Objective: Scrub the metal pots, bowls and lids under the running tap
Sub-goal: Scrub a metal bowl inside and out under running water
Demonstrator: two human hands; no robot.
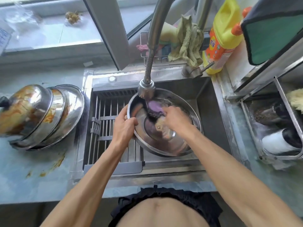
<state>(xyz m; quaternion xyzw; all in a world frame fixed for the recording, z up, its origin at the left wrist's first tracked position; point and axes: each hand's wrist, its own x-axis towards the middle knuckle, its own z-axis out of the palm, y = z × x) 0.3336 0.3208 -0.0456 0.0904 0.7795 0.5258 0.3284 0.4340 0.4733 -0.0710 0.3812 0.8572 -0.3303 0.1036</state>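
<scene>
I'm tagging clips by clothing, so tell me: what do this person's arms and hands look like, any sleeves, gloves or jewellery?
Both arms are bare along their visible length: no sleeves or gloves. The left hand and right hand show no rings, watch or bracelets.

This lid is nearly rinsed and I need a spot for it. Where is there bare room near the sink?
The grey slatted drain rack left of the round steel lid is bare. So is the counter strip before the stacked dirty steel lids, though sauce-smeared. The right-hand metal tray is crowded.
</scene>
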